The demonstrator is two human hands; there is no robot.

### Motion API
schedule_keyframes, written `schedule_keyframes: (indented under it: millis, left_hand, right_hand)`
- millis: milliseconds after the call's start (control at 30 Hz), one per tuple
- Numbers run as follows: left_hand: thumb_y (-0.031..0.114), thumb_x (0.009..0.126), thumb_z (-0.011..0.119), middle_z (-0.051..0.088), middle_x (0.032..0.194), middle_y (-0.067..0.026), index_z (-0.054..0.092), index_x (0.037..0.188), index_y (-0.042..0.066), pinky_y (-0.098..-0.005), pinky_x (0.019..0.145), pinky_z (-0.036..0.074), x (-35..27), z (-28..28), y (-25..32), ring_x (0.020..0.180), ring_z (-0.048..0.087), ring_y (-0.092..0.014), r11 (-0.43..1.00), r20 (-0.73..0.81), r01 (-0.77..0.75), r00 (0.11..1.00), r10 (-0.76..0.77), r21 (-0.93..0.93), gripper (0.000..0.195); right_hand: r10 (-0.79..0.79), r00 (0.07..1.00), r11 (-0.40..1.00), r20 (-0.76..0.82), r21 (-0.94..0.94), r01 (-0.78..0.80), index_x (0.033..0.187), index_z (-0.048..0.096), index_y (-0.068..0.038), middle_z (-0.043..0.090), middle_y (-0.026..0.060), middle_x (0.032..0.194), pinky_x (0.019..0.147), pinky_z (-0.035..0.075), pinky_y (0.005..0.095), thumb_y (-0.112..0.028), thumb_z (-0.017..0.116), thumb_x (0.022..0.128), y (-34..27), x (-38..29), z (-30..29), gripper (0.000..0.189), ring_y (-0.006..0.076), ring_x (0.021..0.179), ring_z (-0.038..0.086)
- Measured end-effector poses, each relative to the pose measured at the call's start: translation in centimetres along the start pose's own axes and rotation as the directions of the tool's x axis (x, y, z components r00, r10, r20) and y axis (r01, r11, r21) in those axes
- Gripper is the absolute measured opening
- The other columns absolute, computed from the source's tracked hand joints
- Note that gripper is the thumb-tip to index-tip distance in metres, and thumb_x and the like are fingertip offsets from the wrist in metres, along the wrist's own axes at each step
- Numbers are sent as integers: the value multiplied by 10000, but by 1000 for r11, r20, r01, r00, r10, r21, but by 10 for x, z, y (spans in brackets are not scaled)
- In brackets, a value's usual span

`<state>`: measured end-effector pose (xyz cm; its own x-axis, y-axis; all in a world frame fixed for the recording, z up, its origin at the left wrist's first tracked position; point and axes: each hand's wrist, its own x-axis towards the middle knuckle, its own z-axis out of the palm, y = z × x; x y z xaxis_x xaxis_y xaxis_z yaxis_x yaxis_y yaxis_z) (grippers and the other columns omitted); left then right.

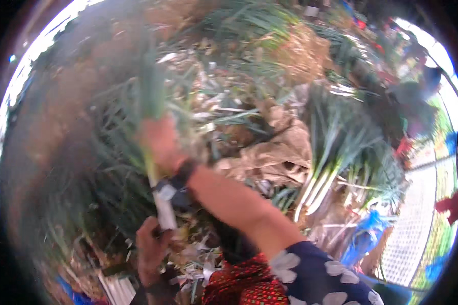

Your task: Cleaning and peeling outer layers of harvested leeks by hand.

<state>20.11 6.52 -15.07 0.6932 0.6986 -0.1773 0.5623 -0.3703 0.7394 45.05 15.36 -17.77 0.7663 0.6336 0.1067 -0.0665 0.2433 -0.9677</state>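
A long green onion (165,207), probably a Welsh onion or leek, is held upright in front of me, its white stem low and its green leaves above. My right hand (161,141), blurred by motion, is closed around the green part. A dark band circles that wrist. Below, my left hand (152,244) has its fingers curled at the lower end of the white stem; the root tip is hidden by them. To the left of my hands lies a large heap of green onion leaves (118,126), partly blurred.
Trimmed leaf scraps (210,84) litter the ground. A crumpled brown sack (274,148) lies at centre. Green onions with white stems (324,187) lie to its right, near a blue plastic bag (366,236). Cut white stems (116,288) sit at lower left. White mesh (408,228) is at far right.
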Motion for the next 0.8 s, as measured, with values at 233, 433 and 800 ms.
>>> schedule_keyframes:
  millis: [233, 433, 800]
  left_hand:
    - [34, 679, 772, 561, 858, -86, 595, 866, 101, -458, 674, 469, -44, 10, 13, 810, 581, -340, 776, -285, -432, 756, 589, 459, 267]
    - [-119, 730, 666, 666, 1056, -177, 513, 923, 43, -413, 887, 537, -42, 4, 5, 1040, 674, -334, 858, -536, -503, 754, 379, -102, 295]
    - [187, 968, 621, 625, 905, -105, 476, 965, 73, -331, 671, 496, -134, 1, -7, 695, 545, -141, 352, -442, -317, 818, -369, -881, 185]
  right_hand:
    - [137, 988, 954, -77, 278, -110, 952, 662, -12, 648, 120, 807, 593, 527, 387, -149, 697, 854, -8, 15, -20, 172, 253, 692, 657]
    - [-374, 902, 593, 214, -693, 410, 1023, 646, -19, 693, 191, 836, 661, 551, 381, -112, 739, 854, 3, 10, -47, 214, 322, 762, 699]
    - [64, 967, 838, 248, 512, -187, 1213, 523, -14, 644, 144, 1016, 627, 531, 265, -82, 586, 917, 3, 39, -58, 311, 208, 802, 650]
